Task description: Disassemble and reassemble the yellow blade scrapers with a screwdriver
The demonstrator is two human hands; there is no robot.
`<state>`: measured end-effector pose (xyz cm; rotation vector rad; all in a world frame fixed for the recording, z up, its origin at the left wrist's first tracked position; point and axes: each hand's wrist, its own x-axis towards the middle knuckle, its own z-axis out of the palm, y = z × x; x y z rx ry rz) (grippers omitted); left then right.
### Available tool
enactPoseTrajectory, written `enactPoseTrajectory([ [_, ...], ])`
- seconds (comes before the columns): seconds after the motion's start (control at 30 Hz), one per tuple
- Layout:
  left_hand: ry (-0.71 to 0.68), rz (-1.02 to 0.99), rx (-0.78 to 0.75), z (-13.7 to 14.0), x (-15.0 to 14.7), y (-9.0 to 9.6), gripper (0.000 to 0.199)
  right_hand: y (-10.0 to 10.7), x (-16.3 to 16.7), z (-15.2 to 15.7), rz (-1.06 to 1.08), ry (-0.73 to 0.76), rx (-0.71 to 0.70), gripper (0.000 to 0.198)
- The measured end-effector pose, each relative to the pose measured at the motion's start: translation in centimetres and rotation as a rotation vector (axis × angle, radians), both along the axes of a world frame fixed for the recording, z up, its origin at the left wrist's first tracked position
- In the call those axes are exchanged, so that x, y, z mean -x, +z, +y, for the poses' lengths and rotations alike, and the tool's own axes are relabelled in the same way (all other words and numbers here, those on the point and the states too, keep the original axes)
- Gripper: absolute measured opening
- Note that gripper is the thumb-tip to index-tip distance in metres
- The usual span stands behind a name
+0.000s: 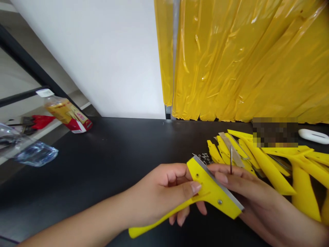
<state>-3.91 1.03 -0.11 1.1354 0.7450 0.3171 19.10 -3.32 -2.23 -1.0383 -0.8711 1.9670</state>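
Note:
My left hand (pixel 164 192) grips a yellow plastic scraper (pixel 208 192) by the neck, thumb on top of its wide head. A thin metal blade (pixel 218 181) runs along the head's far edge, and two small screws show in the head. My right hand (pixel 246 192) supports the head from behind and below, and holds a thin metal rod-like tool (pixel 231 159) upright between its fingers. The scraper's handle points toward me, down and left.
A pile of several yellow scrapers (pixel 277 168) and loose blades lies on the black table (pixel 108 161) at the right. A white oblong object (pixel 314 136) lies far right. A drink bottle (pixel 67 115) and a clear plastic bottle (pixel 28 151) lie at the left. Yellow plastic curtain (pixel 244 58) hangs behind.

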Motion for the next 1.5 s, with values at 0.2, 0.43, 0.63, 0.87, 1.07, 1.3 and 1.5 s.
enactPoseTrajectory([
  [0.2,0.051,-0.049,-0.064,-0.1,-0.1,-0.3,0.030,0.0,0.0,0.2,-0.081,-0.061,0.090,0.045],
  [0.43,0.217,-0.102,-0.085,-0.5,-0.6,-0.6,0.024,0.0,-0.2,0.2,-0.078,-0.078,0.062,0.038],
  [0.63,0.257,-0.110,0.015,-0.4,-0.7,-0.8,0.023,-0.4,0.1,0.3,-0.273,-0.125,0.046,0.047],
  [0.87,0.285,-0.118,0.203,-0.7,-0.9,-1.3,0.020,-0.2,0.6,0.8,-0.421,-0.052,-0.190,0.048],
  [1.07,0.449,-0.128,0.133,0.6,-0.4,-0.7,0.018,-0.1,0.2,0.7,-0.751,-0.312,-0.550,0.035],
  [1.3,0.577,-0.141,0.095,2.7,0.4,0.1,0.011,0.0,-1.2,-0.1,-1.005,-0.230,-0.869,0.028],
  [1.5,0.568,-0.158,0.072,2.9,0.4,-0.5,0.013,-0.5,-0.3,-0.7,-1.081,-0.004,-0.830,0.029],
])
